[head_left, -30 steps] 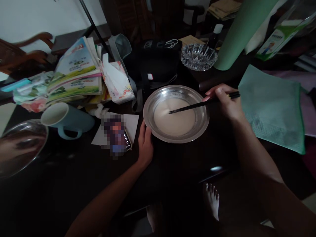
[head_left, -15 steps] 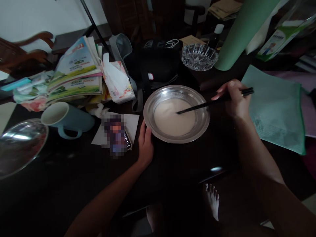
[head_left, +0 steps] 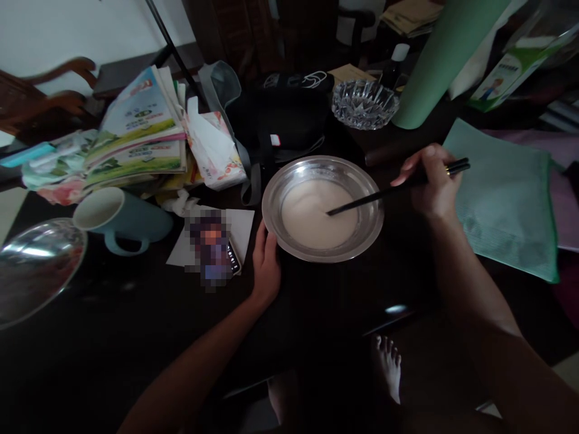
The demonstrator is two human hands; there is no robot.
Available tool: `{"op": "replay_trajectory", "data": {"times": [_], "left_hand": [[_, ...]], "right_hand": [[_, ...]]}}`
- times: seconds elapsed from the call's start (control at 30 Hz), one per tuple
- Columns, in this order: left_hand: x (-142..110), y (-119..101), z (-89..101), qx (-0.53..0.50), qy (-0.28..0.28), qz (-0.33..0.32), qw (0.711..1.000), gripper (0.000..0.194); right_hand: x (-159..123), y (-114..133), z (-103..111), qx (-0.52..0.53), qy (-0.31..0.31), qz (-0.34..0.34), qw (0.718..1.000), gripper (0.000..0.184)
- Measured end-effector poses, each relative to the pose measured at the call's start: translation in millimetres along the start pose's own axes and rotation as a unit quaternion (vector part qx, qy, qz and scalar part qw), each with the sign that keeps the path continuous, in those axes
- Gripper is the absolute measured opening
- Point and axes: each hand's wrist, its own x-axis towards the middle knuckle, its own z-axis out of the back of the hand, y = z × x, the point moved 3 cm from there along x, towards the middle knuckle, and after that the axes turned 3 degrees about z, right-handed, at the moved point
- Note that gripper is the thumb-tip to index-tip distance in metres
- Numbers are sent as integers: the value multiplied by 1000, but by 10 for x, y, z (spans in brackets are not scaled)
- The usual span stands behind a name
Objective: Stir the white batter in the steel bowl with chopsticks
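A wide metal bowl point(head_left: 323, 256) holds a pale, milky liquid batter point(head_left: 312, 223). My left hand point(head_left: 266, 271) lies against the bowl's left outer side, fingers stretched out along the rim and touching it without wrapping round it. Right of the bowl, my right hand point(head_left: 436, 184) is closed around black chopsticks point(head_left: 368, 198) with a gold band near the top end. They slant down to the left over the rim, their tips in the batter. Part of the chopsticks is hidden by my fingers.
Left of the bowl are a phone point(head_left: 233, 256) on white paper, a blue mug point(head_left: 149, 217) and another metal bowl point(head_left: 84, 253). Behind stand booklets point(head_left: 140, 120), a tissue pack point(head_left: 219, 150), a black bag point(head_left: 294, 114) and a glass bowl point(head_left: 365, 105). A mesh pouch point(head_left: 502, 193) lies right.
My right hand has shifted slightly, and the chopstick tips have moved a little to the right and down in the batter. My left hand stays at the bowl's rim.
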Motion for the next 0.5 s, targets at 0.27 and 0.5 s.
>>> {"op": "replay_trajectory", "data": {"times": [0.27,0.5], "left_hand": [[0,-7,2,8,2,-7,1000,48],[1,-6,4,15,-1,-5,1000,48]], "right_hand": [[-77,71,-126,-83,145,-21,986,26],[-16,18,-28,21,50,-27,998,35]]}}
